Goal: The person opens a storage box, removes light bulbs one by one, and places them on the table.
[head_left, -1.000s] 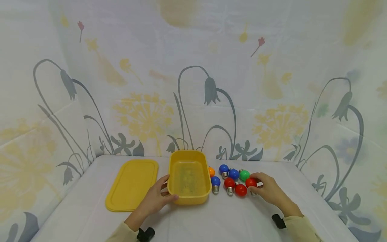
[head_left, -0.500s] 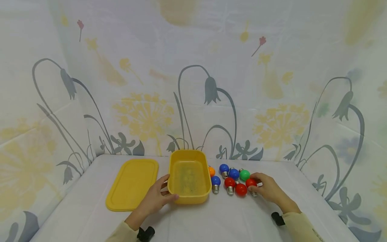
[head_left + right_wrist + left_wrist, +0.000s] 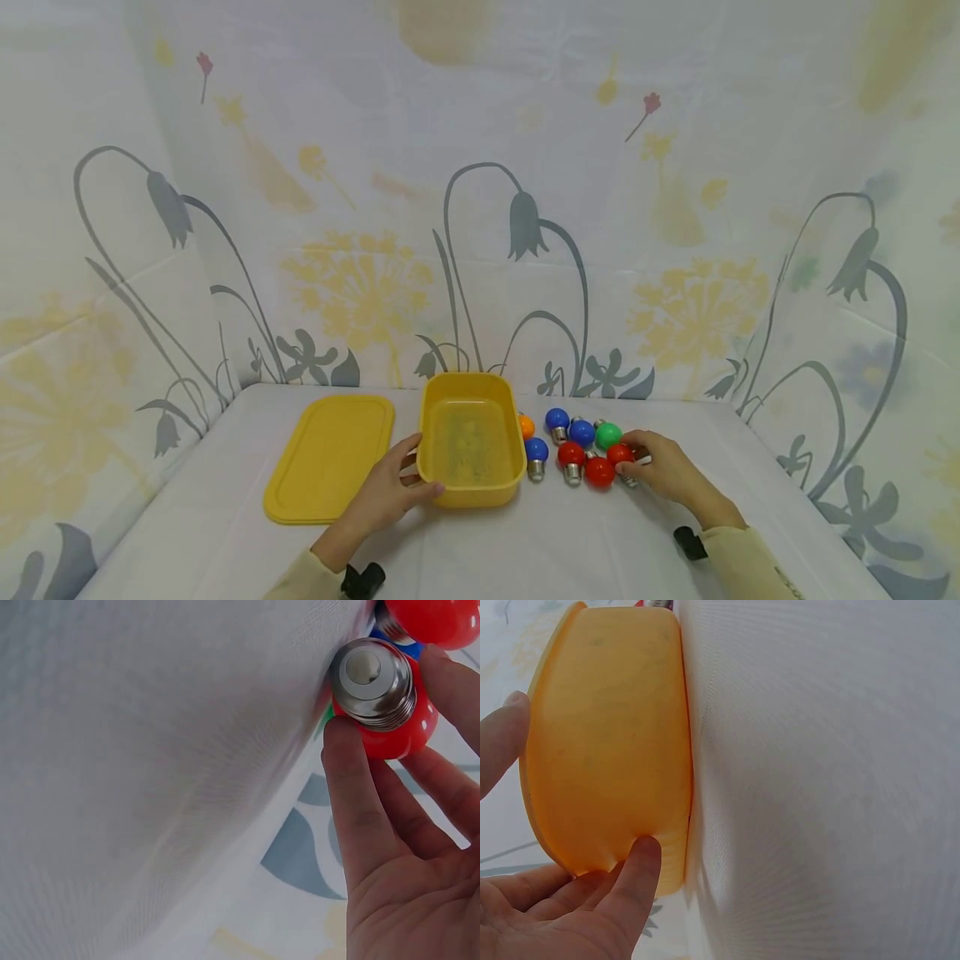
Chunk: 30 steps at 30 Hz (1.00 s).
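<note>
My left hand (image 3: pixel 393 487) holds the near left corner of a yellow plastic box (image 3: pixel 480 496), thumb at the near side and fingers along the left wall. In the left wrist view, its fingertips (image 3: pixel 646 851) press on the box's side. My right hand (image 3: pixel 667 473) holds a red light bulb (image 3: pixel 619 454) at the right end of a group of bulbs. In the right wrist view, this bulb's silver screw base (image 3: pixel 367 675) faces the camera, between thumb and fingers. Beside it lie another red bulb (image 3: pixel 599 472) and a green bulb (image 3: pixel 608 435).
Left of the box lies a flat yellow lid (image 3: pixel 330 458). Between the box and my right hand lie an orange bulb (image 3: pixel 527 427), several blue bulbs (image 3: pixel 536 450) and one more red bulb (image 3: pixel 571 453). A patterned cloth (image 3: pixel 480 292) hangs behind the white-covered table (image 3: pixel 570 550).
The red bulb in my right hand has shifted slightly to the left, its base tilting toward the right. My left hand and the box stay where they were.
</note>
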{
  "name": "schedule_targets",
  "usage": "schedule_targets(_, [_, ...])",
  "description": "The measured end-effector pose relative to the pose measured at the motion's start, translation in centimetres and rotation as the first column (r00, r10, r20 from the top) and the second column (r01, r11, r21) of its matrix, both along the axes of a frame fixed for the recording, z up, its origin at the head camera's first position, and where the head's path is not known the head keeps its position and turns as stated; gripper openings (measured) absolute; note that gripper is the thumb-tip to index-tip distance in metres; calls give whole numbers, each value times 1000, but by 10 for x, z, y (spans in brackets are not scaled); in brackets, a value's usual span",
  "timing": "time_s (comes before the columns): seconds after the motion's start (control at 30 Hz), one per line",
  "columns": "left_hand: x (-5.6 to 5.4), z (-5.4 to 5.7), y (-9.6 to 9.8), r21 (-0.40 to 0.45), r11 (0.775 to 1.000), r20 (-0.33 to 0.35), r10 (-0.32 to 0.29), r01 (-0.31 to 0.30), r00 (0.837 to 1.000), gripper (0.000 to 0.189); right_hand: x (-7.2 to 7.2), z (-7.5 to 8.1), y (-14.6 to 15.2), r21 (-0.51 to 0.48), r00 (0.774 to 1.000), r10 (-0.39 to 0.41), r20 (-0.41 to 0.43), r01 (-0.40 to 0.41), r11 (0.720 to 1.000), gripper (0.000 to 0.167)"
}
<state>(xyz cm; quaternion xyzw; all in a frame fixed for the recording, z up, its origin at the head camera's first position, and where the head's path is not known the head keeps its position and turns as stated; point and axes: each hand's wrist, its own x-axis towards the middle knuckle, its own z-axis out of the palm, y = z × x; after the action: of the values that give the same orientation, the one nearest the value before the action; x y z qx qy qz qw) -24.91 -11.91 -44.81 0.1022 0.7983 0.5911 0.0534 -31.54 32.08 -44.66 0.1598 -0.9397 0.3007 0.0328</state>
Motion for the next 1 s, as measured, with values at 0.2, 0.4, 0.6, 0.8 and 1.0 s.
schedule_targets(0.2, [1, 0, 0, -11, 1000, 2, 6, -6, 1000, 95, 2, 1, 0, 3, 1000, -19, 20, 19, 1000, 47])
schedule_targets(0.4, [1, 1, -1, -51, 999, -18, 8, -9, 1000, 97, 4, 4, 1, 20, 999, -29, 38, 28, 999, 51])
schedule_targets(0.6, [1, 2, -2, -103, 994, -46, 22, -27, 999, 97, 6, 6, 6, 34, 999, -28, 32, 27, 999, 50])
schedule_targets(0.8, [3, 9, -9, -184, 980, -67, 60, -72, 996, 95, 8, 7, 12, 38, 998, -56, 43, 54, 998, 54])
schedule_targets(1.0, [7, 21, -30, -255, 961, -157, 71, -110, 985, 90, 14, 15, 18, 50, 999, -43, -7, 43, 998, 54])
